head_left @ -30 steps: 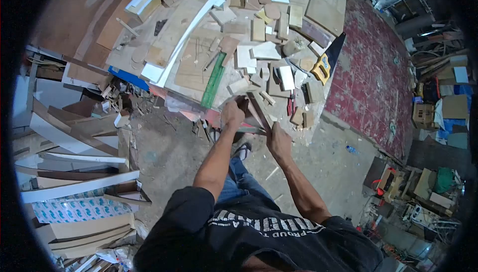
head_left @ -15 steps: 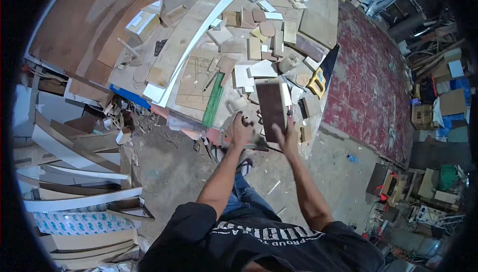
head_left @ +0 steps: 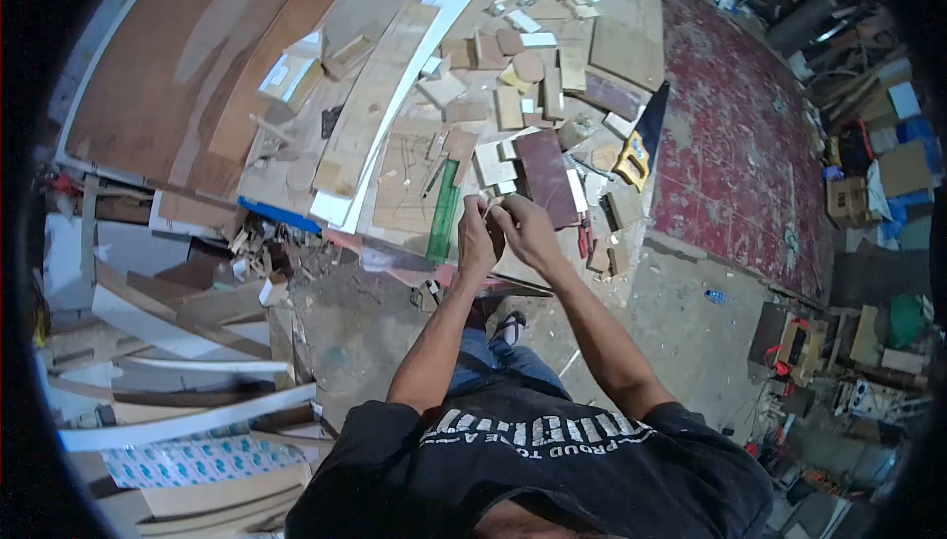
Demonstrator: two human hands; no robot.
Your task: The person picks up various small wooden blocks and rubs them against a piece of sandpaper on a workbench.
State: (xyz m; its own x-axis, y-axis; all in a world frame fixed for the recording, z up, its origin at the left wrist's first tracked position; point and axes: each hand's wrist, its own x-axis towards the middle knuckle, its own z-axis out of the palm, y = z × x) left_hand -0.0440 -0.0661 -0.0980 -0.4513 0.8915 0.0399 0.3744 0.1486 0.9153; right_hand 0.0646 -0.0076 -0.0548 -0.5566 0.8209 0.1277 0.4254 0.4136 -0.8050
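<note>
My left hand [head_left: 476, 236] and my right hand [head_left: 529, 233] are close together over the front edge of the workbench. The fingers of both are closed, pinched around something small and pale that I cannot make out. Just beyond them a flat reddish-brown board [head_left: 547, 179] lies on the bench, with no hand on it. To the left of my left hand is a green ruler [head_left: 443, 215], and above it lies a dark pencil [head_left: 433, 180]. White offcuts [head_left: 492, 166] sit between the ruler and the board.
A handsaw with a yellow handle [head_left: 634, 160] lies at the bench's right edge. Many wood offcuts [head_left: 508, 107] cover the bench beside a long curved white strip [head_left: 395, 95]. Curved pieces [head_left: 197, 411] are stacked on the floor at left.
My right hand has let go of the reddish-brown board, which was held upright and now lies on the bench. Both hands have come together, fingertips meeting.
</note>
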